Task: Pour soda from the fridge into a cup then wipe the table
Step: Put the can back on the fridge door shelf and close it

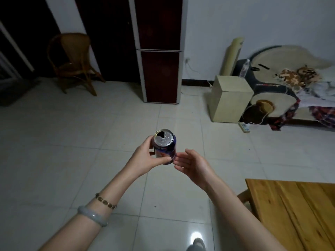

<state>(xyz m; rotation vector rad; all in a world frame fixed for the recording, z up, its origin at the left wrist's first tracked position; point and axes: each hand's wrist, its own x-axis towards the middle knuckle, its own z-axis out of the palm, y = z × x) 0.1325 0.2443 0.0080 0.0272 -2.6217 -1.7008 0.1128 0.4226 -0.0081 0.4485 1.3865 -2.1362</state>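
Over the tiled floor, the left hand (145,156) grasps an opened soda can (164,146), upright and slightly tilted. The right hand (192,163) hovers released just beside it. The wooden table (293,211) lies to the right, nearer that hand.

The left hand (145,158) covers the bottom of the soda can (165,147), and the words on the can are too blurry to read. It is hard to tell if the right hand (192,163) touches the can. The wooden table (293,211) runs off the right and bottom edges. The top of the fridge (159,51) is cut off. The sofa (290,87) runs off the right edge.
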